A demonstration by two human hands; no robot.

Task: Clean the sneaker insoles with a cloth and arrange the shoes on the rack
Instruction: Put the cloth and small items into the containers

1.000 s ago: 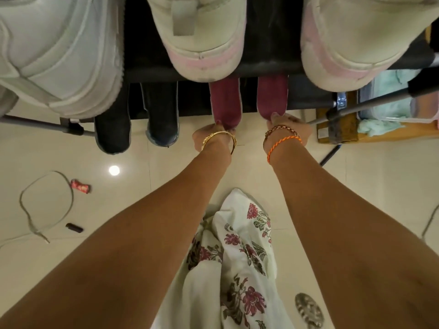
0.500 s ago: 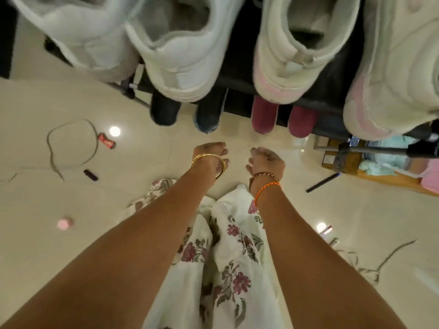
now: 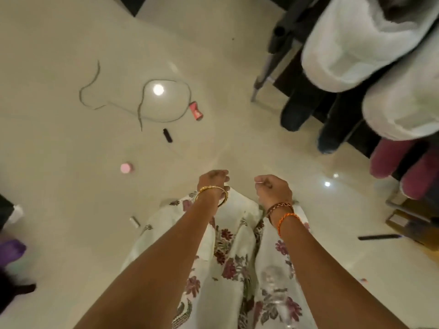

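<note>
Two hands — left hand [image 3: 213, 180], right hand [image 3: 273, 189] — loosely curled, holding nothing; rack [image 3: 351, 110] holds sneakers [image 3: 351, 43].

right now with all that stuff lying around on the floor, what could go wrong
1. The loose lace loops across the floor with a red wrapper, a small black piece and a pink cap nearby; a step that way could likely catch or slip.
2. The white sneakers overhang the rack edge; a nudge might tip one off.
3. Both the left hand and right hand are empty, with no cloth in view.
</note>
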